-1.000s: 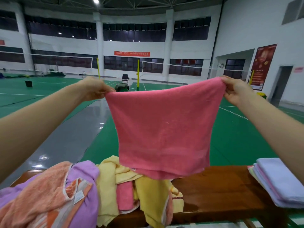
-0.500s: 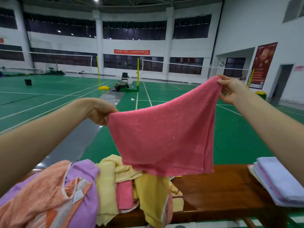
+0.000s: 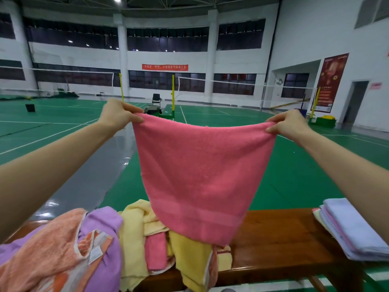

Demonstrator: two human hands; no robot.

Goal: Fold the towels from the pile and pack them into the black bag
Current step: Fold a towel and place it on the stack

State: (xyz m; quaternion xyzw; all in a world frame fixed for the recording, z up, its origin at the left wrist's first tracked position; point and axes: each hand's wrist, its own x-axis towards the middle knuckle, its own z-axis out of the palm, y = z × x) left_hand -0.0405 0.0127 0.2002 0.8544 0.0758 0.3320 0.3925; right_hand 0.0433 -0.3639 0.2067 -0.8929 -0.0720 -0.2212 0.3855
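Pink towel: held up in the air between both hands, hanging flat and facing the camera; top edge sags slightly between the two grips; lower edge hangs just above the pile, over the desk.

Left hand: arm stretched forward, fingers and thumb pinching the towel's upper left corner.

Right hand: arm stretched forward, fingers and thumb pinching the towel's upper right corner, level with the left hand and well apart from it.

Pile of unfolded towels: heaped on the left part of the desk, below and left of the held towel. Contents: orange towel with a white label, at the near left; purple towel beside and under it; pale yellow towel in the middle; small pink towel tucked among the yellow ones; deeper yellow towel draped over the near edge of the desk.

Stack of folded towels: on the right end of the desk, lavender on top, pink and pale edges showing beneath; well apart from the pile.

Desk: brown polished wood, bare stretch between pile and stack.

Surroundings: green sports court floor, yellow net posts, white walls.
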